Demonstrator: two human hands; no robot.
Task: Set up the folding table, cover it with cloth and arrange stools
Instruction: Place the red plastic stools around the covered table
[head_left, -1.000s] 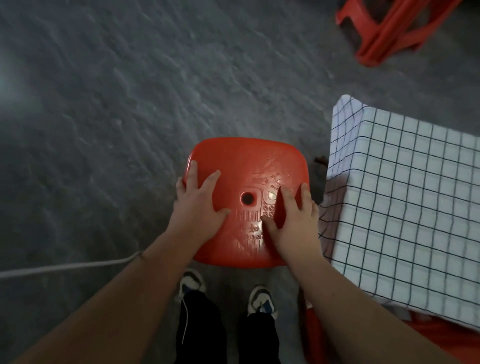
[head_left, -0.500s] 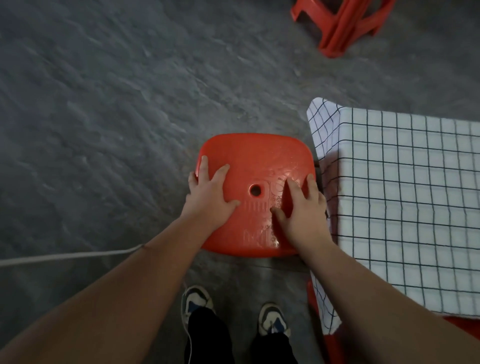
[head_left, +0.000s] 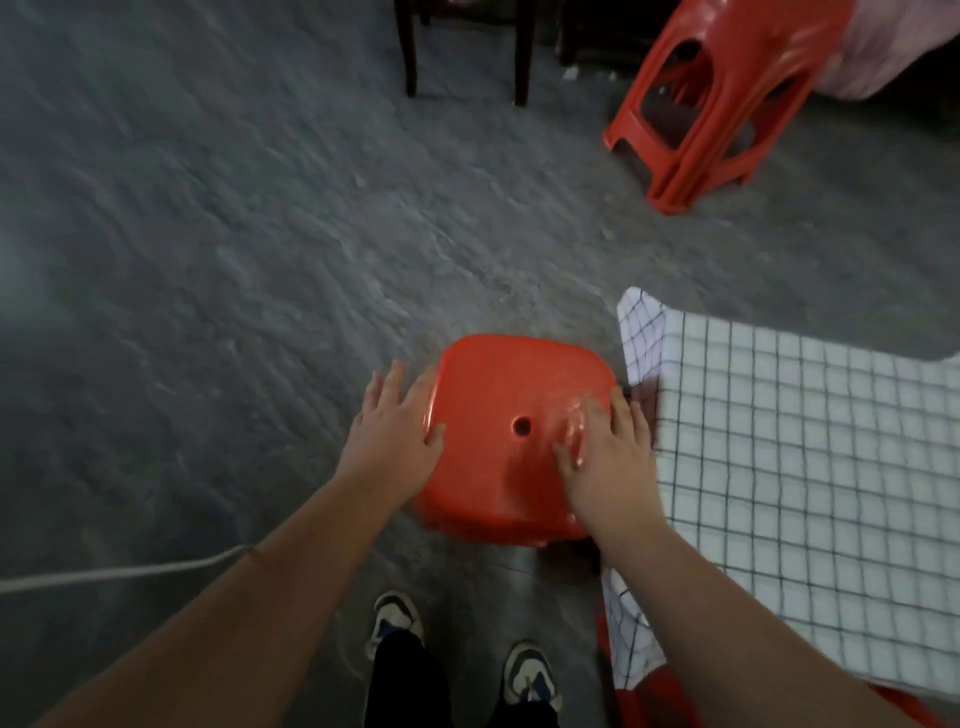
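Stool (head_left: 511, 415) between flat hands, left (head_left: 395, 441) and right (head_left: 608, 462).

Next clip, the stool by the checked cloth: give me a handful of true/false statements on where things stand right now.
1. The red stool stands upright on the floor beside the table. True.
2. The checked cloth already covers the table. True.
3. The left hand grips a stool leg. False: its fingers are spread flat at the seat's left edge.
4. The right hand lies on the seat's right side. True.
5. The stacked red stools sit on the table. False: they stand on the floor, far off.
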